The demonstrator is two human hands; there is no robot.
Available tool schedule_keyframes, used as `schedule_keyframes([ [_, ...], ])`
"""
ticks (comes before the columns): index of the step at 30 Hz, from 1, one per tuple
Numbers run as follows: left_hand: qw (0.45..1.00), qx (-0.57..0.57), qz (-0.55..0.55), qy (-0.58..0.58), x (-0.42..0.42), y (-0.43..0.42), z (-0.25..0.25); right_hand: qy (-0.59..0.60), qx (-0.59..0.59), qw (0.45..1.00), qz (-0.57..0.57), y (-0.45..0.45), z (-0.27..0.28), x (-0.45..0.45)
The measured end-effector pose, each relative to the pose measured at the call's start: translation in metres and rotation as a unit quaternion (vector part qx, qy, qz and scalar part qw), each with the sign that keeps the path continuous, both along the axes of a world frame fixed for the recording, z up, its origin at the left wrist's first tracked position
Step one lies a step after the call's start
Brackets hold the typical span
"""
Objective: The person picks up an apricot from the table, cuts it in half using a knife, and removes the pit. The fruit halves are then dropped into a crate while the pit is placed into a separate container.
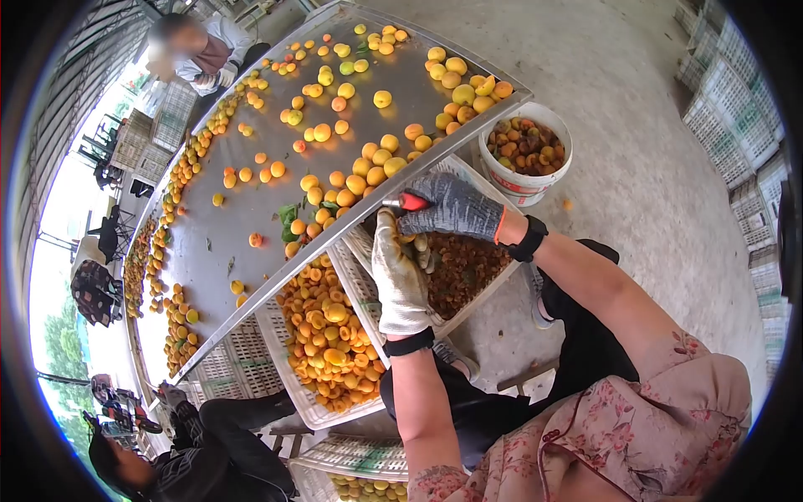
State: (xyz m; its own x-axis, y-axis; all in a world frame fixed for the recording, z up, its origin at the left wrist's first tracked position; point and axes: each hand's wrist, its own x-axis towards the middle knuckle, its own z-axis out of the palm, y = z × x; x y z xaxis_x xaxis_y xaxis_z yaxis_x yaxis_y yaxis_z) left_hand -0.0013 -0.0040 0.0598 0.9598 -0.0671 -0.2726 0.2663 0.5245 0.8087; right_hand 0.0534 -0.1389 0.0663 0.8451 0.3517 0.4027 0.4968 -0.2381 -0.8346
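My right hand (pixel 458 206), in a grey knit glove, is wrapped round the red handle of a small knife (pixel 412 201). Its short metal end points left, just by the table edge. Close below it, my left hand (pixel 396 280) in a whitish, stained glove has its fingers curled in; what lies inside them is mostly hidden. Under both hands stands a crate of brown apricot pits (pixel 468 274). To its left, a white crate (pixel 311 412) is heaped with halved apricots (pixel 335 335).
Whole apricots (pixel 376 163) lie scattered over a metal table (pixel 226 276) with a raised rim. A white bucket (pixel 562 177) of dark, spoiled-looking fruit stands at its right corner. Other people sit at the far side and lower left. Stacked crates (pixel 736 109) line the right.
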Motion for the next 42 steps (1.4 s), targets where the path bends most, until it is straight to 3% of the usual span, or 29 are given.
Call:
schedule_keyframes([
  [2,0.999,0.038,0.037,-0.008,-0.001,-0.004,-0.001,-0.086,0.011,0.996,-0.001,0.003,-0.002,0.000],
  [3,0.999,0.035,0.029,0.003,0.000,-0.005,0.001,-0.114,-0.042,0.993,-0.013,0.002,-0.002,-0.001],
  [4,0.999,0.036,0.028,0.003,-0.002,-0.006,0.004,-0.114,-0.041,0.993,-0.014,0.001,-0.002,-0.002],
  [6,0.994,0.027,0.091,-0.061,-0.004,-0.008,0.009,-0.061,-0.157,0.983,-0.072,-0.002,0.002,-0.003],
  [8,0.988,0.022,0.139,-0.071,-0.001,0.004,0.006,-0.045,-0.086,0.991,-0.094,-0.009,-0.003,-0.001],
  [10,0.990,0.006,0.122,-0.074,0.001,0.012,-0.001,-0.009,-0.033,0.999,-0.010,-0.014,0.003,-0.001],
  [11,0.989,0.005,0.124,-0.075,0.001,0.008,0.003,-0.083,0.013,0.996,-0.015,-0.006,0.003,-0.004],
  [12,0.985,0.008,0.149,-0.085,-0.002,-0.001,0.008,-0.082,0.013,0.996,-0.015,-0.001,0.004,-0.007],
  [14,0.981,0.014,0.172,-0.090,-0.004,-0.006,0.003,-0.068,-0.098,0.992,-0.028,0.005,0.006,-0.016],
  [16,0.923,0.261,0.168,-0.227,0.003,-0.001,-0.020,-0.089,-0.072,0.993,-0.008,0.010,-0.004,-0.013],
  [17,0.828,0.426,0.173,-0.322,0.005,0.003,-0.023,-0.087,-0.109,0.990,-0.004,0.012,-0.007,-0.012],
  [18,0.828,0.424,0.174,-0.323,0.004,0.006,-0.025,-0.086,-0.147,0.985,0.000,0.012,-0.009,-0.010],
  [20,0.656,0.604,0.161,-0.423,0.000,0.010,-0.022,-0.107,-0.120,0.987,-0.019,0.015,-0.010,-0.013],
  [21,0.899,0.403,0.051,-0.163,-0.015,0.004,0.009,-0.020,-0.053,0.998,-0.014,0.016,-0.008,-0.016],
  [22,0.901,0.377,0.079,-0.199,-0.018,0.000,0.015,0.067,0.016,0.998,-0.009,0.018,-0.007,-0.018],
  [23,0.900,0.374,0.071,-0.211,-0.018,0.003,0.014,0.075,0.088,0.993,-0.003,0.023,-0.011,-0.020],
  [24,0.899,0.370,0.064,-0.224,-0.018,0.007,0.017,0.074,0.088,0.993,-0.004,0.023,-0.013,-0.019],
  [25,0.976,0.198,0.060,-0.065,-0.022,0.012,0.022,0.133,0.045,0.990,-0.004,0.023,-0.014,-0.017],
  [26,0.960,0.266,0.025,-0.082,-0.027,0.021,0.032,0.191,0.002,0.982,-0.003,0.024,-0.014,-0.016],
  [28,0.954,0.293,-0.015,-0.058,-0.032,0.060,0.034,0.132,-0.038,0.990,-0.031,0.020,-0.018,-0.013],
  [30,0.891,0.446,0.041,-0.075,-0.036,0.105,0.022,0.191,-0.187,0.957,0.108,0.006,-0.021,-0.002],
  [32,0.841,0.529,0.108,0.039,-0.041,0.149,-0.001,0.148,-0.214,0.960,0.100,0.001,-0.026,0.015],
  [33,0.650,0.749,0.118,0.059,-0.043,0.160,-0.010,0.098,-0.167,0.980,0.047,0.006,0.004,0.021],
  [34,0.653,0.745,0.121,0.064,-0.044,0.167,-0.020,0.049,-0.118,0.992,-0.005,0.000,-0.012,0.039],
  [36,0.719,0.671,0.181,0.019,-0.038,0.159,-0.005,-0.009,-0.301,0.945,-0.126,0.018,-0.001,0.069],
  [37,0.740,0.649,0.174,0.007,-0.037,0.146,0.008,-0.008,-0.300,0.946,-0.123,0.027,-0.012,0.085],
  [38,0.700,0.695,0.162,-0.025,-0.032,0.144,0.001,-0.036,-0.337,0.936,-0.097,0.039,-0.013,0.097],
  [40,0.746,0.649,0.147,-0.031,-0.024,0.136,-0.007,-0.068,-0.373,0.923,-0.065,0.063,-0.020,0.116],
  [42,0.725,0.674,0.128,-0.058,-0.021,0.124,-0.004,-0.062,-0.458,0.881,-0.096,0.084,-0.035,0.131],
])
